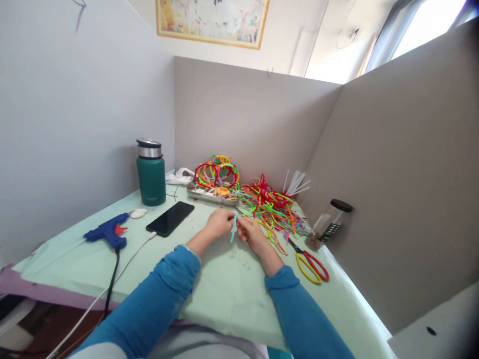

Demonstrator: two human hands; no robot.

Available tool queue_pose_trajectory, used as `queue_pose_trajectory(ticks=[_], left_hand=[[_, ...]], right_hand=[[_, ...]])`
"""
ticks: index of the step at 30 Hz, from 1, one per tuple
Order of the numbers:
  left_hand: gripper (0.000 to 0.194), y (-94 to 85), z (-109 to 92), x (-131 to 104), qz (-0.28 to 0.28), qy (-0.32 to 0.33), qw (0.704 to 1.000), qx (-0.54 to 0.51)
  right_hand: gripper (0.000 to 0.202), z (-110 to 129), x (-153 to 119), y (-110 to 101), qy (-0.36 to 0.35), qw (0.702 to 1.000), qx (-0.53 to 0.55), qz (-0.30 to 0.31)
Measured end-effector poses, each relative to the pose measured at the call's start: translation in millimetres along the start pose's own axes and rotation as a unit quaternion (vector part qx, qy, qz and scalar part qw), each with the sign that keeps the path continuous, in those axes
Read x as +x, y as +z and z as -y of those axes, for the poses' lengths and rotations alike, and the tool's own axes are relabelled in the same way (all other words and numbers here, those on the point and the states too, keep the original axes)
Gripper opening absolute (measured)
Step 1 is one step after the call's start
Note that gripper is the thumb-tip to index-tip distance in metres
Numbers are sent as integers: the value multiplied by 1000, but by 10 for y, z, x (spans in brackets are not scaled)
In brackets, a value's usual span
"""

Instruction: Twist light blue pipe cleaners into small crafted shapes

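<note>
My left hand (220,222) and my right hand (253,233) come close together over the middle of the table. Between them hangs a short light-blue pipe cleaner (233,230), pinched near its top by the fingers of my left hand. The fingertips of my right hand are closed right beside it, at its upper end; what exactly they grip is too small to make out. Just beyond my hands spreads a heap of colourful pipe cleaners (267,202). Scissors (310,264) with one yellow and one red handle lie to the right of my right forearm.
On the left are a blue glue gun (108,231), a black phone (171,218) with a white cable, and a green bottle (151,179). A metal tray (213,198) holds bits and coloured rings at the back. A clear black-lidded jar (331,224) and white glue sticks (297,183) are right. Partition walls enclose the table.
</note>
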State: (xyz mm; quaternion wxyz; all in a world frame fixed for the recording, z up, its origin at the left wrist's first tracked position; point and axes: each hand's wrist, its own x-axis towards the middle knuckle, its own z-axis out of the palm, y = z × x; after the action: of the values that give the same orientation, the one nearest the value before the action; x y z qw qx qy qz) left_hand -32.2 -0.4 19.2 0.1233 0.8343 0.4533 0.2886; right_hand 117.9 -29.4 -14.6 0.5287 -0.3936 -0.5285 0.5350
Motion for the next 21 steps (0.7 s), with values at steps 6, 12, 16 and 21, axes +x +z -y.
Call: queue_pose_trajectory(ticks=[6,12,16,21], left_hand=[[27,-15,-17,-2,-5,-2,1000,0],[28,-55,-57,-24,-3,-14,1000,-15],[28,-57,-48,-19,-9,-16,1000,-17],[31,-40,-24,-2,-17,-19,999,-19]], right_hand=[[32,-32,7,7,-8,999,-42,-9],[34,-43,3,11,-14,998,-69,-5],[33,-43,4,15,-11,998,-67,-8],[34,-31,5,24,-6,997,-79,-21]])
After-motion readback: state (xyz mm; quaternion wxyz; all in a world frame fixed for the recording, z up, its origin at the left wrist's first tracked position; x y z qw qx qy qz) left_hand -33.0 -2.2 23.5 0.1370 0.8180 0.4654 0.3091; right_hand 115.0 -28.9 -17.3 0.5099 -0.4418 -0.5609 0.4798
